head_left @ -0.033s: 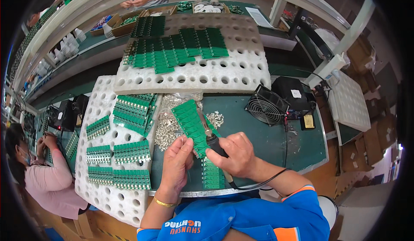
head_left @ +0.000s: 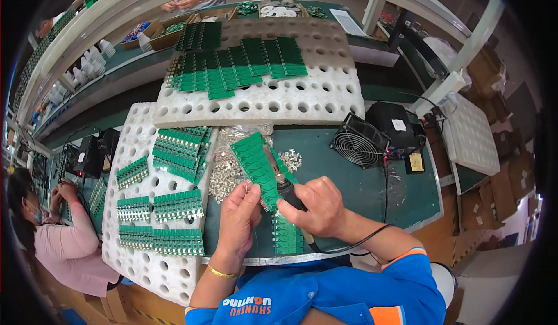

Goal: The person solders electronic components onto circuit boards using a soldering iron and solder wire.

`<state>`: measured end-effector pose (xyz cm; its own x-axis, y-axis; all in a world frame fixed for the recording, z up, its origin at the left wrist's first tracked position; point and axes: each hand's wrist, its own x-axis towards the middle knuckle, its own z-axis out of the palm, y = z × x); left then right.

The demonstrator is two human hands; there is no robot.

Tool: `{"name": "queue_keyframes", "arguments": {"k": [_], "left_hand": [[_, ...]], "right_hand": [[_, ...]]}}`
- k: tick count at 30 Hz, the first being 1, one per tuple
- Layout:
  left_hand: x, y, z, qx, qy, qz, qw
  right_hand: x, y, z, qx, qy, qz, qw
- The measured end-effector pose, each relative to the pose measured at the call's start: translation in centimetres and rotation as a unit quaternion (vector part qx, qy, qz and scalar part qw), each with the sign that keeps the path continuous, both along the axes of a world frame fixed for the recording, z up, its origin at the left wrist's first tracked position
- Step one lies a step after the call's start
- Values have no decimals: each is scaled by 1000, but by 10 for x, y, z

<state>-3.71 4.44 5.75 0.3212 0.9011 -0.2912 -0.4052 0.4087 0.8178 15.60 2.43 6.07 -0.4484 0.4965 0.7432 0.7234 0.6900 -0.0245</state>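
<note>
My right hand [head_left: 317, 206] is wrapped round the black handle of a soldering iron [head_left: 283, 181], whose metal tip points up and away over a green circuit board panel [head_left: 253, 159]. My left hand [head_left: 239, 211] is closed beside the panel's left edge, thumb and forefinger pinching a thin strand that looks like solder wire [head_left: 247, 186]. Whether these fingers also touch the panel I cannot tell. Another green panel [head_left: 288, 235] lies partly under my right hand at the table's front edge. Small metal parts [head_left: 228, 177] are heaped behind my left hand, with a smaller heap [head_left: 290, 159] right of the panel.
White foam boards with holes [head_left: 261, 113] carry rows of green panels [head_left: 238, 63], [head_left: 177, 203]. A black fan [head_left: 359, 142] and a black soldering station [head_left: 395, 127] stand at right, a cable [head_left: 360, 243] running to the iron. At far left, a co-worker [head_left: 64, 232] sits.
</note>
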Motion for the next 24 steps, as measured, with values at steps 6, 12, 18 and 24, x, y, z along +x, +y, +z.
{"name": "queue_keyframes", "arguments": {"k": [6,12,18,24], "left_hand": [[11,21,14,14,-43,6,999],[15,36,28,3,-35,13,999],[-25,12,11,-7,-59,35,998],[-64,-31,6,-43,-47,72,995]], "right_hand": [[4,24,15,74,-56,15,996],[18,62,39,96,-61,-60,992],[70,122,62,159,-9,-125,979],[117,184,84,171,-65,-259,948]]}}
